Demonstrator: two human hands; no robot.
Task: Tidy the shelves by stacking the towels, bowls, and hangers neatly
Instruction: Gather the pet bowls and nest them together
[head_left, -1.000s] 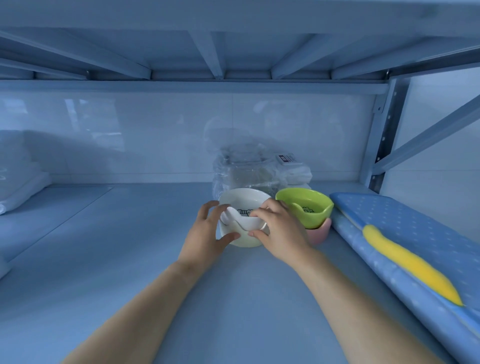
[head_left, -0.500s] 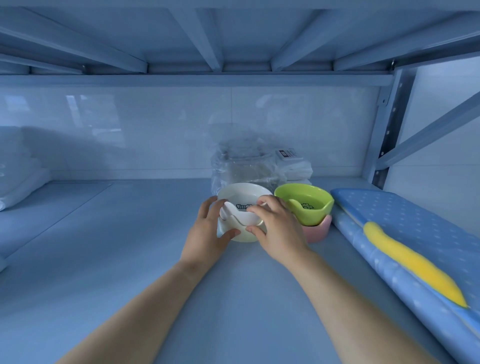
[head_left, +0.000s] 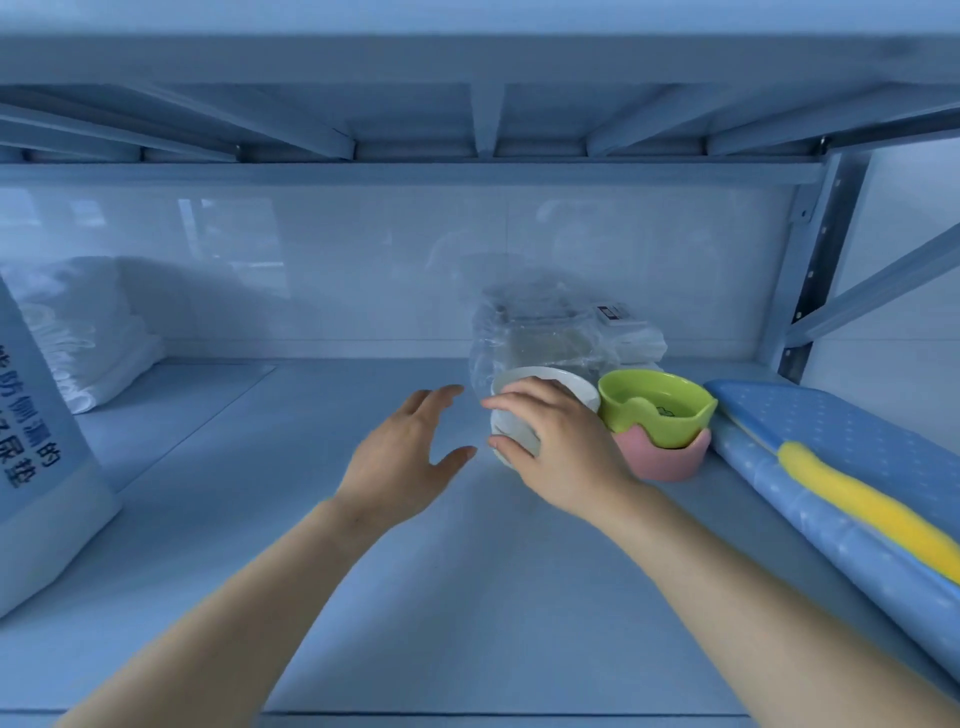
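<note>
My right hand curled round the white bowl stack on the shelf, my left hand spread, empty, just beside it, green bowl nested in pink bowl just right.

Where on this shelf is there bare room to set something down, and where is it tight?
Bare shelf runs between the white package and the left hand, back to the towels, and across the near front. Crowded right: white bowls under the right hand, green bowl nested in pink bowl, plastic bag behind, blue board alongside.
</note>
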